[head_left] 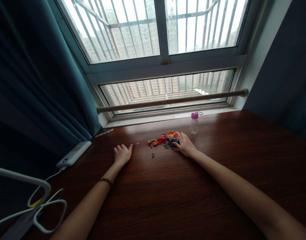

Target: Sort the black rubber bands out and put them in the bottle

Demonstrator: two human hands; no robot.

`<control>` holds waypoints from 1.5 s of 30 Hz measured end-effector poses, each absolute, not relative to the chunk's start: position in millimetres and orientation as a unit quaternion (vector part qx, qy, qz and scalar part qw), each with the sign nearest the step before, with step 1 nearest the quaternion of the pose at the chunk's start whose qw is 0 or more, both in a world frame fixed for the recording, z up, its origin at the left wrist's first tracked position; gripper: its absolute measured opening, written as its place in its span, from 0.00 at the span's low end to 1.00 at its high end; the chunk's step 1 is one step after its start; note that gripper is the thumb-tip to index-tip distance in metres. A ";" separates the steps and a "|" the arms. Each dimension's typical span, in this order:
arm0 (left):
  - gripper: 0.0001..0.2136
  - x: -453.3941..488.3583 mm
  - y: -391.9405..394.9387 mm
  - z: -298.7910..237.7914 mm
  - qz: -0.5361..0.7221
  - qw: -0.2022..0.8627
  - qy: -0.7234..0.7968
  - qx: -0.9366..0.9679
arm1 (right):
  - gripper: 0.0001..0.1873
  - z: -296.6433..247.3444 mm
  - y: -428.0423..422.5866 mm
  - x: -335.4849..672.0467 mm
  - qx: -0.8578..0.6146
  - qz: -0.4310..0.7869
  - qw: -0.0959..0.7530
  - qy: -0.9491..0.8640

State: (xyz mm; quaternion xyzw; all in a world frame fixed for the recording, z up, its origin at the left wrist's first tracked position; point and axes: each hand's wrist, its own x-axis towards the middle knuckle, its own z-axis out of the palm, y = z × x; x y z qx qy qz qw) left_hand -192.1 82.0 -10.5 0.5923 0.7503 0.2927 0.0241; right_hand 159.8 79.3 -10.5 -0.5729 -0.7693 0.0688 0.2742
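A heap of small coloured elastic bands lies on the dark wooden table near the window. My right hand rests at the heap's right edge, fingers spread and touching the bands. My left hand lies flat on the table to the left of the heap, fingers stretched out, holding nothing. Two loose bands, a pink one and a dark one, lie between my hands. A beaded bracelet circles my left wrist.
A small clear bottle with a pink cap stands just behind the heap. A white power bank with a white cable sits at the table's left edge beside a teal curtain. A wooden rail runs along the window.
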 end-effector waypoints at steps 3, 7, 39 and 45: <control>0.24 -143.4 94.8 -12.4 0.280 0.043 0.683 0.674 | 0.36 -9.6 88.6 150.8 -0.540 0.091 0.298 -0.782; 0.22 -76.9 95.6 -5.2 0.291 0.079 0.555 0.775 | 0.32 -8.2 92.6 151.9 -0.507 0.132 0.366 -0.769; 0.12 -284.1 116.1 -0.9 0.324 0.022 0.757 0.566 | 0.03 57.5 -14.0 106.7 -0.244 0.335 -0.044 -0.909; 0.22 -243.0 101.5 10.0 0.452 0.204 0.609 0.619 | 0.08 54.7 33.2 132.3 -0.494 0.167 0.334 -0.785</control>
